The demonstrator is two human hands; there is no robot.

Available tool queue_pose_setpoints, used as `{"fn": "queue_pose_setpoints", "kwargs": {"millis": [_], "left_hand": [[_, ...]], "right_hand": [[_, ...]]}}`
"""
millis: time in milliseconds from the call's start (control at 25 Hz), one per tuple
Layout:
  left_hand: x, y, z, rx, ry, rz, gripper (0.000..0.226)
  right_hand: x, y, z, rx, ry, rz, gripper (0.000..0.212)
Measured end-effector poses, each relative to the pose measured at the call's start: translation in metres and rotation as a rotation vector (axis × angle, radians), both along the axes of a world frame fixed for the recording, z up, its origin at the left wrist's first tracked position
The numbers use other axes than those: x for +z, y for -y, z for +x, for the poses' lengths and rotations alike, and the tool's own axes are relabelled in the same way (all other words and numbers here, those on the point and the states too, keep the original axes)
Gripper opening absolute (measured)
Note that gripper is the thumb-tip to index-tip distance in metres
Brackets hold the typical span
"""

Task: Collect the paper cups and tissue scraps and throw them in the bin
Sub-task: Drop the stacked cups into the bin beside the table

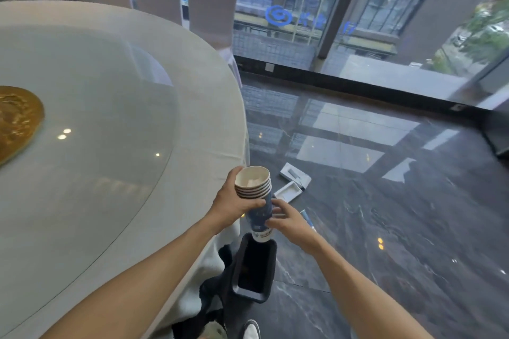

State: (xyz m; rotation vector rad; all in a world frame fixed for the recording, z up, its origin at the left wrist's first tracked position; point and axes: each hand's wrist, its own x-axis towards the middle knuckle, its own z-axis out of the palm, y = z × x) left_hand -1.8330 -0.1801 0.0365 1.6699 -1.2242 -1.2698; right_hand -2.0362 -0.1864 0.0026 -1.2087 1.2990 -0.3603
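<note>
The left hand [234, 202] is wrapped around the upper part of a nested stack of blue-and-white paper cups [257, 201], thumb across the near side just under the ring of cream rims, fingers curled round the far side. The right hand [289, 221] grips the lower part of the same stack from the other side, its fingertips pressed on the blue wall. The stack is tilted, mouth toward the camera and up, white base pointing down. A small white tissue scrap [252, 182] lies inside the top cup. The base of the stack hangs right above the far end of the open mouth of a narrow black rectangular plastic bin [264, 293], which stands on the dark glossy marble floor [385, 256] just beside the white cloth hanging from the round table [82, 201]. A gold embossed disc [16, 121] sits on the table's glass top at the left edge. Beyond the hands, small white open boxes [293, 181] lie on the floor. White-covered chairs [212, 5] stand behind the table.
</note>
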Motion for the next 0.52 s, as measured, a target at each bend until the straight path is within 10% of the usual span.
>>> {"fn": "queue_pose_setpoints", "kwargs": {"millis": [520], "left_hand": [[-0.079,0.014,-0.026,-0.214,-0.063,0.196,0.093]], "right_hand": [[-0.022,-0.003,0.002,-0.408,0.054,0.191,0.039]]}}
